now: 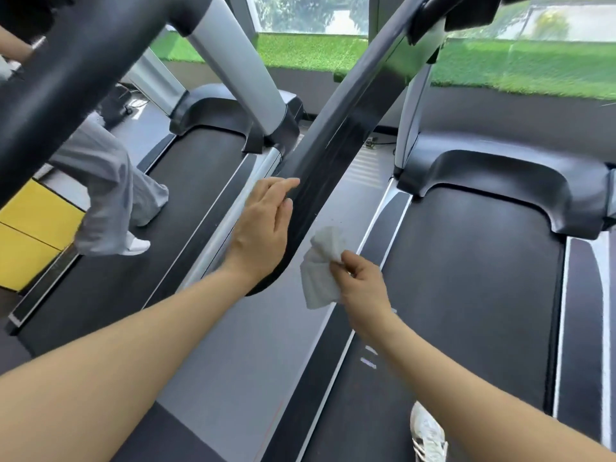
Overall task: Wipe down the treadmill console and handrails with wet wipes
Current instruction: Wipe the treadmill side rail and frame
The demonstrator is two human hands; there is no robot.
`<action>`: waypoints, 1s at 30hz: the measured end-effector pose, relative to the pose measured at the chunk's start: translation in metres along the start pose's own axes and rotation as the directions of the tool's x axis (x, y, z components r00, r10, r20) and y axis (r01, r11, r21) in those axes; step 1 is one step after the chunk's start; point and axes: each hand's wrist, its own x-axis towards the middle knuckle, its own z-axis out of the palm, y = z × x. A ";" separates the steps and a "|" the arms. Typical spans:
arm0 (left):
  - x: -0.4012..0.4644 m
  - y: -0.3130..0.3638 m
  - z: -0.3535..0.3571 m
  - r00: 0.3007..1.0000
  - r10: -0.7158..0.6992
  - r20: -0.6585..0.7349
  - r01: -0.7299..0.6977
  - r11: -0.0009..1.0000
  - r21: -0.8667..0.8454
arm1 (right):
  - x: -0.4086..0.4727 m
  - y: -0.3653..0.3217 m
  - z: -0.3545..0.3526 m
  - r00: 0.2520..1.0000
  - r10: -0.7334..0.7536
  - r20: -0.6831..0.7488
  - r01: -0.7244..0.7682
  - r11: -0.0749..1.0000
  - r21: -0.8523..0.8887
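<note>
Centre frame: both hands at the lower end of the black handrail [336, 141].
Left hand [263, 228] rests on the rail's left side, fingers straight and relaxed, holding nothing. Right hand [361, 278] pinches a crumpled white wet wipe [321, 261] between thumb and fingers, just right of the rail end (contact with rail unclear). Second person's grey trousers [110, 188] on the treadmill belt [186, 201], left of frame.

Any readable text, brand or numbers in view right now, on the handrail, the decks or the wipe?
None can be read.
Treadmill deck: a few small pale marks, too blurred to read.
Handrail: plain black, no lettering visible.
Wet wipe, pinched in the right hand: plain white, no print.
</note>
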 end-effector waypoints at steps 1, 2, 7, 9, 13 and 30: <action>-0.004 0.009 0.001 1.000 -0.004 0.008 0.004 0.999 -0.034 | 0.003 -0.009 -0.007 1.000 0.004 -0.031 -0.003 1.000 0.030; -0.007 0.016 0.003 0.999 -0.030 0.039 0.032 0.997 -0.067 | 0.006 -0.018 -0.012 0.998 0.021 -0.055 -0.018 0.998 0.065; -0.007 0.055 0.015 0.813 -0.370 0.450 0.541 0.765 -0.348 | 0.005 -0.068 -0.034 0.999 0.030 -0.025 -0.023 0.969 0.244; 0.000 0.068 0.018 0.741 -0.392 0.545 0.653 0.611 -0.448 | 0.002 -0.086 -0.044 1.000 -0.002 -0.027 0.008 0.971 0.240; 0.020 0.088 0.020 0.688 -0.403 0.604 0.725 0.428 -0.540 | 0.014 -0.105 -0.064 0.993 -0.078 -0.085 0.089 0.987 0.134; 0.165 0.077 0.106 0.893 -0.352 0.280 0.420 0.876 -0.236 | 0.161 -0.097 -0.130 0.968 0.248 0.033 -0.243 0.900 0.363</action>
